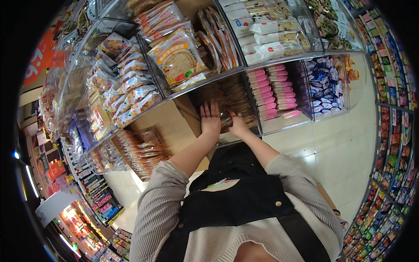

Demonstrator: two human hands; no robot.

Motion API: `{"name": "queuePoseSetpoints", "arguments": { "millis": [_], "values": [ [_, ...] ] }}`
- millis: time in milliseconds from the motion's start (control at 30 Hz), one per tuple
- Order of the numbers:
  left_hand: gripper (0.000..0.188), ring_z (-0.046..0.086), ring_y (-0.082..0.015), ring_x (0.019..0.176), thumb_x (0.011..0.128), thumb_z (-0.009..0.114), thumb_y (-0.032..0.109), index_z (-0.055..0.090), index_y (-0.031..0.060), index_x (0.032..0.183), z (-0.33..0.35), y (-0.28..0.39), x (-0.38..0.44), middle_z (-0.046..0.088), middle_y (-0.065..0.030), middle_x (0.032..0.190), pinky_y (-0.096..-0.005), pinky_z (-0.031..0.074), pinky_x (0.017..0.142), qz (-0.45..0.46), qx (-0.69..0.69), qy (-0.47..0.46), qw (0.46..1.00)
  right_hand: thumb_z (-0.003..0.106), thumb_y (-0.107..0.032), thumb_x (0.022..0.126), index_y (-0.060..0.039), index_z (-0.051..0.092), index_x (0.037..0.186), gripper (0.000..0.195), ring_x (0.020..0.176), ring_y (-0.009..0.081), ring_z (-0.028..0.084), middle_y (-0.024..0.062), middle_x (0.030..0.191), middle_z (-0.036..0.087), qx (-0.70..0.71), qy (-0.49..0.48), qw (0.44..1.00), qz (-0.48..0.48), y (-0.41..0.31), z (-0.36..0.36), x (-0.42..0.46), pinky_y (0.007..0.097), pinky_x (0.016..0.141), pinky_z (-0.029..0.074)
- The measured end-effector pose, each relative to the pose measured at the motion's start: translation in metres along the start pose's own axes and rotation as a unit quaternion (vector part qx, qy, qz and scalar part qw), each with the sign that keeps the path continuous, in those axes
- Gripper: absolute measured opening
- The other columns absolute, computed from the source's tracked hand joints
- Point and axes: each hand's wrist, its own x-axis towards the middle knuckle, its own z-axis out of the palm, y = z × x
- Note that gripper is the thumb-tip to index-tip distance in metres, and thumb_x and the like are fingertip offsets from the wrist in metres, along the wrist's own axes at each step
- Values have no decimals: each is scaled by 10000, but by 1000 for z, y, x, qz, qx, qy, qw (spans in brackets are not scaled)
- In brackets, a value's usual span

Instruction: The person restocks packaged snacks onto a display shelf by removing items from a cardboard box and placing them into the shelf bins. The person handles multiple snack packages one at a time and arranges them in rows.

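Both of my hands reach into a clear plastic display bin (261, 130) filled with rows of brown packaged snacks (236, 93). My left hand (210, 119) lies flat with fingers extended against the packets on the bin's left side. At the right, my right hand (238, 124) has its fingers bent around the near edge of some packets; whether it grips one cannot be made out. Just left of this bin stands an open cardboard box (176, 127), with rows of orange-brown packets (140, 147) in its left part.
Above is a tier of clear bins with flatbread packets (180, 62), white-wrapped bars (278, 36) and bagged pastries (127, 82). Pink-and-white packets (262, 93) and blue-and-white wrapped sweets (324, 85) fill bins to the right. Stocked shelves (389, 131) line the far right, beyond the tiled floor (343, 147).
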Motion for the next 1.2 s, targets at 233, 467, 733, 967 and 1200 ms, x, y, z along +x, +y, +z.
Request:
{"name": "queuePoseSetpoints", "arguments": {
  "millis": [233, 467, 733, 967, 1200],
  "values": [
    [652, 162, -412, 1412, 893, 441, 217, 229, 7, 1472, -2, 5, 2, 147, -178, 1554, -510, 118, 1150, -34, 1, -22, 999, 626, -151, 741, -54, 143, 1507, 911, 1299, 240, 395, 161, 1478, 333, 436, -43, 897, -57, 5, -18, 20, 328, 1021, 357],
    [687, 99, -410, 1425, 898, 454, 305, 201, 62, 1490, -5, 5, 17, 111, -157, 1563, -510, 96, 1153, -38, -33, -143, 988, 525, -397, 925, -102, 140, 1514, 763, 1409, 207, 188, 78, 1555, 180, 541, 29, 840, -8, -31, 31, 36, 336, 1118, 217],
    [367, 626, -313, 950, 792, 711, 357, 674, 64, 1010, -122, -136, -111, 663, -152, 996, -394, 497, 829, -119, -525, -38, 842, 477, -471, 950, -74, 475, 1290, 523, 1106, 216, 544, 71, 1227, 564, 585, -18, 809, 49, -6, -7, 24, 351, 933, 441],
    [425, 594, -340, 1023, 873, 629, 367, 634, -3, 1082, 28, -293, -168, 630, -190, 1030, -409, 470, 877, -136, -454, 72, 878, 609, -223, 930, 15, 363, 1357, 547, 910, 163, 608, 129, 1270, 497, 336, -7, 939, -80, -87, -44, -51, 275, 803, 485],
    [861, 326, -391, 1329, 799, 505, 709, 545, -10, 1271, 87, -296, -136, 396, -256, 1395, -454, 279, 1089, -117, -388, -18, 914, 590, -335, 902, 32, 239, 1437, 738, 1088, 350, 559, 278, 1360, 400, -67, -19, 987, -148, -123, 5, -74, 390, 923, 450]
  ]
}}
